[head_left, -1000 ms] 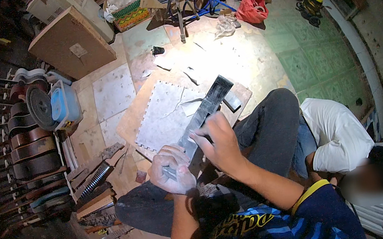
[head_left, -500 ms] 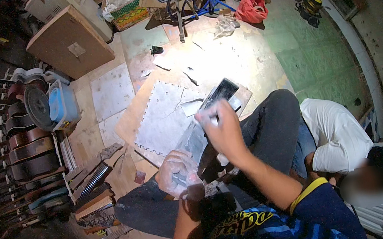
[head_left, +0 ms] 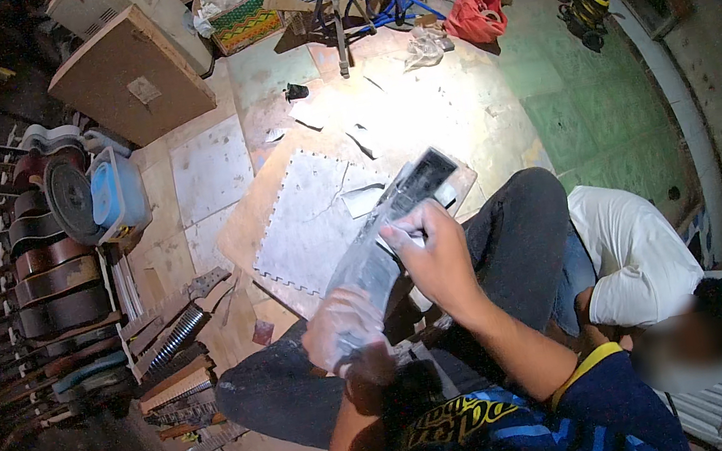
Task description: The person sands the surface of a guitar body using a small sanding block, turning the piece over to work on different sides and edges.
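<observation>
A long, flat dark piece [head_left: 416,186], coated in pale dust, slants across my lap. Its far end is black and squared off; its near end is hidden under my left hand [head_left: 345,328], which is closed around it and whitened with dust. My right hand [head_left: 430,247] is pinched at the right edge of the long piece, about halfway along. Between its fingers a small pale folded sheet shows in part, seemingly sandpaper [head_left: 388,245]. Beyond lies a grey foam mat [head_left: 299,226] with a torn sheet [head_left: 365,201] on it.
A tan board [head_left: 238,232] lies under the mat. Guitar bodies [head_left: 61,285] line the left side, near a blue-lidded tub [head_left: 114,202]. Wooden necks and a rasp-like tool lie by my left knee. A person in a white shirt [head_left: 637,251] sits close on my right.
My right hand has moved slightly down and right along the long piece, uncovering more of its far part. My left hand has shifted a little, still holding on.
</observation>
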`<state>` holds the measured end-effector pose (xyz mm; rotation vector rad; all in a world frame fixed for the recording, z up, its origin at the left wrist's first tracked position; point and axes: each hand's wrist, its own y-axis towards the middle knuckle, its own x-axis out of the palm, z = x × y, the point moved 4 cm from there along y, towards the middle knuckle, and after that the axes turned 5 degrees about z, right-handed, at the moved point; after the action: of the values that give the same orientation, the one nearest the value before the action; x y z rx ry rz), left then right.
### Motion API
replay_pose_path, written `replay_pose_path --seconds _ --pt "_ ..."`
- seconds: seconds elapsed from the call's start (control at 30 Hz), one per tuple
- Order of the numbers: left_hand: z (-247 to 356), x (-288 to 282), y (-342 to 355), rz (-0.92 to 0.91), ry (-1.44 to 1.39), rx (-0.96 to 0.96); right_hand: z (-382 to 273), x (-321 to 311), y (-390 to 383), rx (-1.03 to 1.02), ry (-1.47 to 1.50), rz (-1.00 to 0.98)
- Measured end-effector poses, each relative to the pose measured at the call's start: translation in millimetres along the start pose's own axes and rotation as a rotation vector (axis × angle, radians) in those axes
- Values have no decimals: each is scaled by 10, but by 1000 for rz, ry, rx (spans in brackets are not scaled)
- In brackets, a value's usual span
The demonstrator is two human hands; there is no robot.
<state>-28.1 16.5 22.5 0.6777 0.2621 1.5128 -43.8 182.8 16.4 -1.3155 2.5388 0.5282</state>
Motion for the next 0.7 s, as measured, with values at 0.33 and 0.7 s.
replay_pose_path --seconds 0.33,0.7 --pt "204 116 -514 -340 161 76 140 -335 177 164 -240 -366" --pt "55 110 -655 -276 74 -26 -316 -317 -259 -125 -372 -374"
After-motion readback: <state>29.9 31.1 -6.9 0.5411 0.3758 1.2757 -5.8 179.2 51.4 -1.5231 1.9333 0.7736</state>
